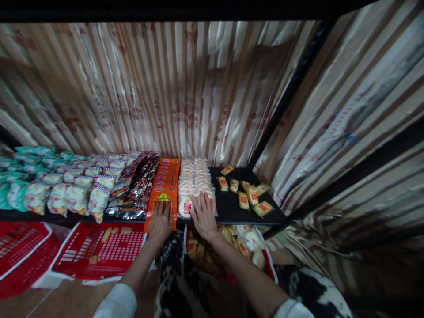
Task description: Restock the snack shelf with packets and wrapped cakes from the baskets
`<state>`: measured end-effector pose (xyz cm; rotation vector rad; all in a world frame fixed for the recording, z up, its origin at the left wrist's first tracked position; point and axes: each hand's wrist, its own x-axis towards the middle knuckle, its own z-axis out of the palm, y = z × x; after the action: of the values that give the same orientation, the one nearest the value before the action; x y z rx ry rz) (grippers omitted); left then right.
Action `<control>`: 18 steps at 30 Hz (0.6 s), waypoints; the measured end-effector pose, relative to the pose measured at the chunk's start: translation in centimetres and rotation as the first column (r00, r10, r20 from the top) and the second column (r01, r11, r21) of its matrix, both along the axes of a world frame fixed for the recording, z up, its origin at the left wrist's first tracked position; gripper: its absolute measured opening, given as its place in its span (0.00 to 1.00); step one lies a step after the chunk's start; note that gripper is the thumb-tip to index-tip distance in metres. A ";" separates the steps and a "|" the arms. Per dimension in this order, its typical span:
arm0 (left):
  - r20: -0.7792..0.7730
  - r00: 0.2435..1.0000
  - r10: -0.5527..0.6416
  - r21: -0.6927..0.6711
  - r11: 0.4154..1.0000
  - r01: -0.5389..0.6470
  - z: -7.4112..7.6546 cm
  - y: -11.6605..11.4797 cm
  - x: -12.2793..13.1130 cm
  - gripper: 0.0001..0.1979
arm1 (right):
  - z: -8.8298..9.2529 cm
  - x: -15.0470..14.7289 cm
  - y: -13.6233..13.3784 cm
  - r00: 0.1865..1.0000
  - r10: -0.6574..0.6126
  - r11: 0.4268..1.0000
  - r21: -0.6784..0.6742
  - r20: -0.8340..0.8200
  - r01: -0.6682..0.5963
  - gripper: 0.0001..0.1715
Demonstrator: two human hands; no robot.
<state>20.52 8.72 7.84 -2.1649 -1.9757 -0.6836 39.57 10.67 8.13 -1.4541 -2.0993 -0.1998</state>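
Note:
My left hand (161, 223) lies with its fingers stretched out on the lower end of an orange printed snack strip (166, 179), which hangs slightly over the shelf's front edge. Just to its right, my right hand (204, 216) is spread flat on the front of the rows of white wrapped round crackers (194, 174). Neither hand grips anything. Left of the orange strip stand dark shiny snack packets (141, 183) in a tight row. Small yellow wrapped cakes (243, 199) are scattered on the shelf to the right of the crackers.
White and teal bread packets (66, 176) fill the left of the black shelf (228, 214). Below are a red basket (99, 251) with a few pieces and another holding yellow and white packets (232, 238). A black post (291, 88) and striped sheeting (165, 79) stand behind.

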 end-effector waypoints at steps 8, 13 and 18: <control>0.302 0.898 -0.319 0.204 0.942 0.266 2.8 -4.1 4.5 0.14 | -4.9 9.2 -8.6 0.966 -0.145 0.989 -0.062 -0.214 0.135 0.21; 0.431 0.741 -0.516 0.040 0.831 0.555 0.6 -7.6 11.0 0.14 | -6.9 16.4 -11.0 0.803 -0.583 0.763 -0.422 -0.125 0.489 0.20; 0.516 0.717 -0.468 -0.254 0.716 0.650 -1.9 -10.4 16.4 0.14 | -6.0 18.0 -10.7 0.735 -0.669 0.511 -0.649 0.112 0.564 0.27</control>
<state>36.90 -1.66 5.94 -3.2194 -1.6991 -0.9367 57.60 0.02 2.10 -2.5337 -1.4535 0.4290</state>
